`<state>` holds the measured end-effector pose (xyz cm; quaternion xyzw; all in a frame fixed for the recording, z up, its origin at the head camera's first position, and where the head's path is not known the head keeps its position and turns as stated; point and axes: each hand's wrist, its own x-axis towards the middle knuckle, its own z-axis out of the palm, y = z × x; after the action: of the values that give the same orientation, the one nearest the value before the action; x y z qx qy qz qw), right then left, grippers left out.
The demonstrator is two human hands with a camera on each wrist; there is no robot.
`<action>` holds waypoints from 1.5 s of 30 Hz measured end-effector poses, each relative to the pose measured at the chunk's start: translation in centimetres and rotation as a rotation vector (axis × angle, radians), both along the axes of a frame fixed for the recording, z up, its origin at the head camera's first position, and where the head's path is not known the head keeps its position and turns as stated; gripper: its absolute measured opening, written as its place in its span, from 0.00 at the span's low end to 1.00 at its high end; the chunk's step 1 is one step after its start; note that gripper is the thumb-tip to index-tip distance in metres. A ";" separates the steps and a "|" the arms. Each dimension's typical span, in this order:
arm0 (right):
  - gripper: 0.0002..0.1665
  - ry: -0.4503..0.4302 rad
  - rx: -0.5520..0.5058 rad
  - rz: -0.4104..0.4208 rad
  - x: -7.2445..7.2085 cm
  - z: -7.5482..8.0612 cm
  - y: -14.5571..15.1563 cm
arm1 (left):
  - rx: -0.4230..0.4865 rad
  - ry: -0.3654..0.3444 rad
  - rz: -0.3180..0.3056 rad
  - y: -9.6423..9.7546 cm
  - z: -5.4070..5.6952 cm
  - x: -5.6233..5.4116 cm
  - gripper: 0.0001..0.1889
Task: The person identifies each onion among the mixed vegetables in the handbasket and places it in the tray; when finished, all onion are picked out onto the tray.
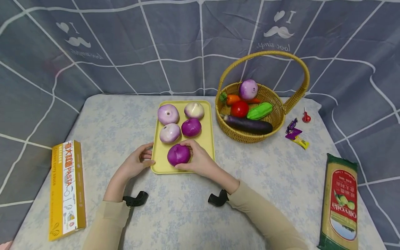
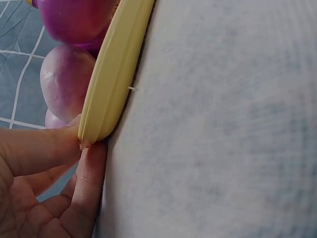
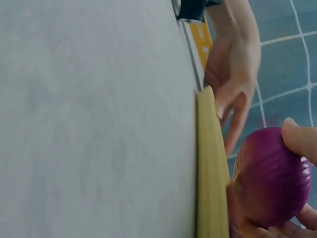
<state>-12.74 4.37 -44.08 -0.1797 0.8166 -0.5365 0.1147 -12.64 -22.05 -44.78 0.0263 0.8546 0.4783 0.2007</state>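
My right hand (image 1: pixel 201 160) grips a dark purple onion (image 1: pixel 178 155) over the front part of a yellow tray (image 1: pixel 161 167). In the right wrist view, the fingers curl round the onion (image 3: pixel 272 176), which looks slightly raised beside the tray wall. My left hand (image 1: pixel 137 161) pinches the tray's left edge near the front corner; in the left wrist view, its thumb (image 2: pixel 44 148) lies over the rim and a finger is beneath. Behind the gripped onion, the tray bears another purple onion (image 1: pixel 191 127) and three paler ones, including a whitish onion (image 1: pixel 194 110) at back right.
A wicker basket (image 1: pixel 239 137) at back right holds an onion, carrot, tomato, green vegetable and eggplant (image 1: pixel 248 125). Wrapped candies (image 1: pixel 293 133) and a red lollipop (image 1: pixel 306 116) lie beside it. A pasta box (image 1: pixel 67 189) stands left, a green-ended pasta bag (image 1: pixel 340 203) right.
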 end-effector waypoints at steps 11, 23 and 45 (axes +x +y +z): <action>0.46 0.030 0.108 0.044 -0.2 -0.9 -2.3 | -0.015 0.011 0.003 0.0 -0.1 -0.1 0.35; 0.49 0.023 0.129 0.027 0.0 -0.6 -2.5 | -0.034 0.026 0.001 0.0 -0.2 -0.3 0.35; 0.22 0.135 0.058 -0.297 -6.2 7.3 8.4 | 0.001 0.013 0.030 -0.1 -0.5 -0.1 0.34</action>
<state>-18.99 12.74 -36.74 -0.0892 0.8552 -0.5104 -0.0158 -12.70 -22.15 -45.30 0.0165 0.8561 0.4813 0.1877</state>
